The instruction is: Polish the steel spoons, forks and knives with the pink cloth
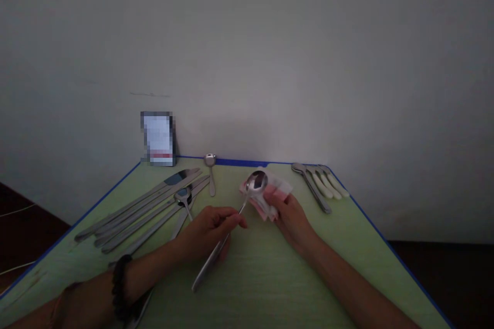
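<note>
My left hand (216, 229) is closed around the handle of a metal spoon (257, 181). The spoon tilts upward, its bowl pointing away from me and its handle end low toward the table. In my right hand (291, 218) is a pink and white cloth (278, 185), pinched between the fingers right beside the spoon's bowl. Whether the cloth touches the bowl I cannot tell. Under and beyond my left forearm lie several table knives (142, 211), with a second spoon (183, 196) on top of them. My left wrist wears a dark beaded bracelet (122, 288).
A small spoon (211, 175) lies near the back edge of the green table (270, 288). At the back right are stacked spoons (311, 185) and several utensils with pale handles (328, 183). A phone-like device (159, 139), blurred out, leans on the wall at the back left.
</note>
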`<state>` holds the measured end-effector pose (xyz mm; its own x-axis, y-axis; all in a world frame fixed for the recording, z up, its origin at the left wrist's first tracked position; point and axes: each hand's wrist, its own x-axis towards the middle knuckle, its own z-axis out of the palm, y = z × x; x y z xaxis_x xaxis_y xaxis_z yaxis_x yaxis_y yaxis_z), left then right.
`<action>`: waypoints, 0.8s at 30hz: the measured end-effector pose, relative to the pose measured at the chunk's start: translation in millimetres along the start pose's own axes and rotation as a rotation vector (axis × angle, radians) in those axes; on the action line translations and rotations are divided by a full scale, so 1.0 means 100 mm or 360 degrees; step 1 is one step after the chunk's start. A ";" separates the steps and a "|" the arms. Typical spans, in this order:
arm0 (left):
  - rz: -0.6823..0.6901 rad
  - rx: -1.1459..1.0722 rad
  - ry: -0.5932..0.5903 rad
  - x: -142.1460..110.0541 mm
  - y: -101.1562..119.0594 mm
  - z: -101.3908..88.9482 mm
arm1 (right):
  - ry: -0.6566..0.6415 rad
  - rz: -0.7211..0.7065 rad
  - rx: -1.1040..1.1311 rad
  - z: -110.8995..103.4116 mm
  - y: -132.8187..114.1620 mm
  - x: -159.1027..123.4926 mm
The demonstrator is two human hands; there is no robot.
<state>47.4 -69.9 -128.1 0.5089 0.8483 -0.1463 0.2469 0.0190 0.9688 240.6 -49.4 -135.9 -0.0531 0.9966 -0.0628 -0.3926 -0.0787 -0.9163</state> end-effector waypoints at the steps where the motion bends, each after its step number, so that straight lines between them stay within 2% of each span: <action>1: -0.0015 0.0041 -0.0010 0.00 0.00 0.00 | 0.0011 0.0005 0.0001 0.00 0.01 0.00; 8: -0.0106 0.0116 0.0018 0.03 -0.01 -0.01 | -0.0040 0.0102 0.0209 -0.04 -0.03 -0.02; 13: -0.0127 0.0194 0.0045 0.05 0.02 -0.02 | -0.0228 0.0193 0.0441 -0.10 -0.08 0.02; 15: -0.0109 0.0245 0.0024 0.06 0.02 -0.02 | -0.0235 0.0196 0.0475 -0.11 -0.07 0.04; 20: -0.0086 0.0356 -0.0022 0.05 -0.02 -0.02 | -0.0189 0.0093 0.0330 -0.06 -0.02 0.01; 24: -0.0031 0.0390 -0.0111 0.04 -0.03 -0.01 | -0.0256 0.0077 0.0043 -0.03 -0.01 -0.04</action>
<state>48.1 -66.6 -131.1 0.5556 0.8104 -0.1858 0.4451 -0.1011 0.8898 243.6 -53.7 -136.1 -0.2180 0.9751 -0.0408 -0.4102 -0.1295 -0.9027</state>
